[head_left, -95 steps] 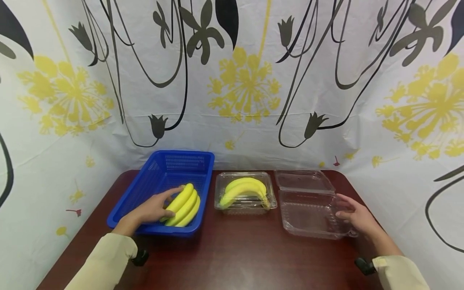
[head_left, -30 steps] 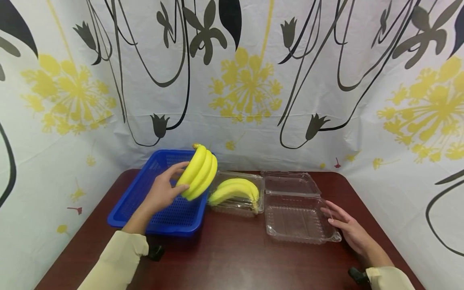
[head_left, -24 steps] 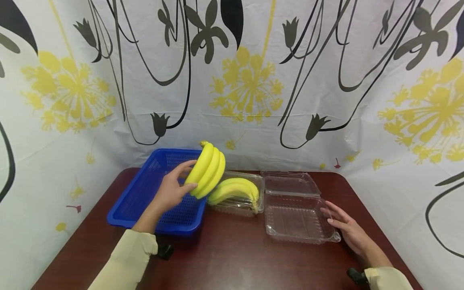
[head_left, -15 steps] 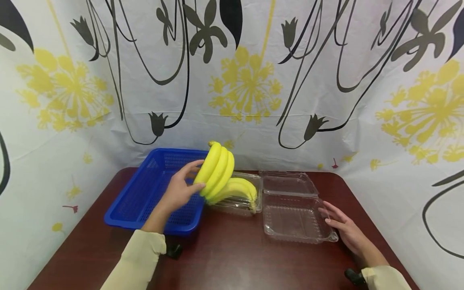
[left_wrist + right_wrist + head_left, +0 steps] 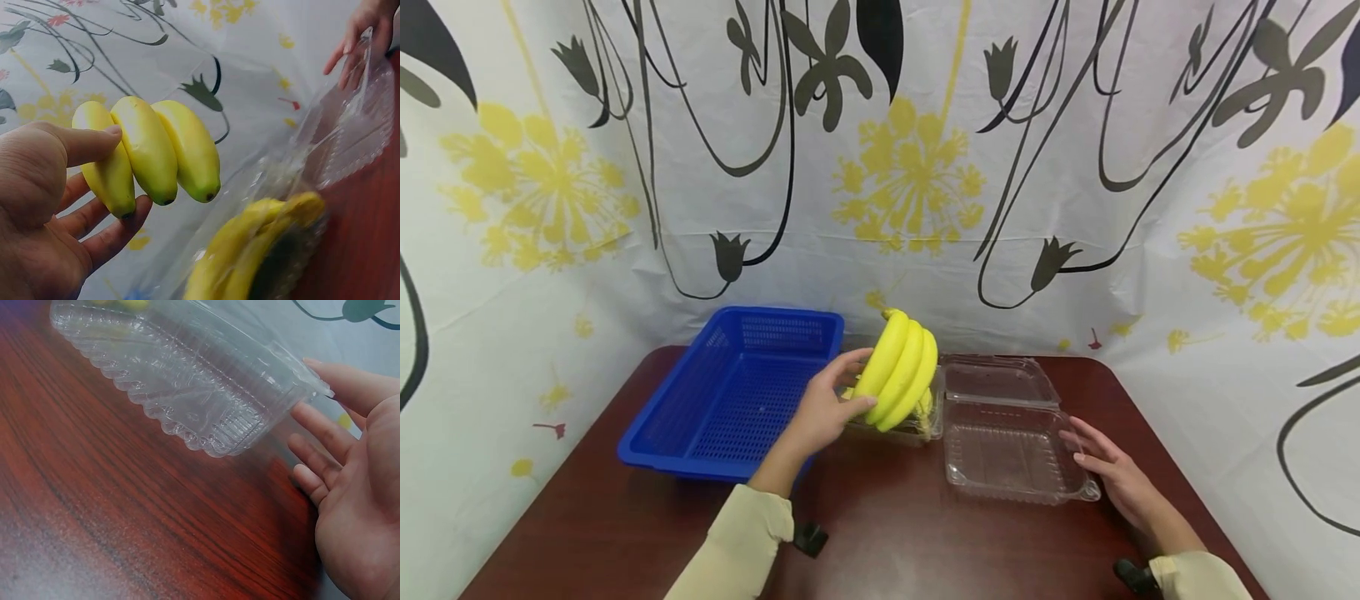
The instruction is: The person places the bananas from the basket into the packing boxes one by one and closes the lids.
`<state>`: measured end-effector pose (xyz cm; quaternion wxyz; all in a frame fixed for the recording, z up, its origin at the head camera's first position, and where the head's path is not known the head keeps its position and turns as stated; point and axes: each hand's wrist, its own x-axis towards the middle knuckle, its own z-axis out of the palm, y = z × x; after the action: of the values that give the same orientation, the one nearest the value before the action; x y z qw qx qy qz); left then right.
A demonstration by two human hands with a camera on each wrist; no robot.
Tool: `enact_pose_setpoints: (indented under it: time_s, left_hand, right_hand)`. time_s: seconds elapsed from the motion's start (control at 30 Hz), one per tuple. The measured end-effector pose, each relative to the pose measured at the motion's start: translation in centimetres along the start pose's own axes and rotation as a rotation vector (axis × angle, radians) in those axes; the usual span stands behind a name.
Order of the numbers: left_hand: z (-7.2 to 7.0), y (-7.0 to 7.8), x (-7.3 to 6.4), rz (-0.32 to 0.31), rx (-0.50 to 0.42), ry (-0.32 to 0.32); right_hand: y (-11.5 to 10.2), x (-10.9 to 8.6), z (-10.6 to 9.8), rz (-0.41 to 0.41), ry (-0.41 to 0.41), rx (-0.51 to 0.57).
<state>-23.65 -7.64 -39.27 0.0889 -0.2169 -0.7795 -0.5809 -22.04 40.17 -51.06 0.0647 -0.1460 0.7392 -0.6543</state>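
My left hand [image 5: 820, 412] grips a bunch of bananas [image 5: 898, 375], raised over the middle of the table, stem end up in the head view. In the left wrist view, its thumb lies across one banana and the fingers are behind. Behind the bunch stands a clear plastic box [image 5: 934, 408] with other bananas [image 5: 228, 250] inside, mostly hidden in the head view. To the right, a clear clamshell container [image 5: 1015, 450] lies with its lid [image 5: 1000, 379] folded back. My right hand [image 5: 1112, 471] touches its right wall, fingers extended and loosely spread around the rim [image 5: 322, 387].
A blue perforated basket [image 5: 722, 417] stands at the left of the dark red-brown table [image 5: 925, 533]. A patterned white cloth [image 5: 887, 167] hangs close behind and at both sides.
My left hand has lifted the bunch out of the blue basket and carried it right. The box and the open container have shifted left, the right hand moving with its container.
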Motion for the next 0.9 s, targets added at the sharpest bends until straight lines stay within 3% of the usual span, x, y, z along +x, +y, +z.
enact_pose_setpoints:
  time_s: [0.27, 0.57, 0.7, 0.9]
  left_hand:
    - [2.9, 2.7, -0.8, -0.039, -0.046, -0.017]
    - [7.3, -1.4, -0.2, -0.018, -0.097, -0.017]
    - [8.6, -1.9, -0.2, 0.012, -0.116, -0.038]
    - [9.5, -2.2, -0.5, -0.006, -0.108, -0.060]
  right_hand:
    - [-0.1, -0.1, 0.1, 0.014, 0.007, -0.015]
    - [-0.2, -0.2, 0.1, 0.029, 0.019, -0.030]
    - [-0.3, -0.2, 0.1, 0.043, 0.023, -0.043]
    - [-0.3, -0.1, 0.2, 0.058, 0.022, -0.052]
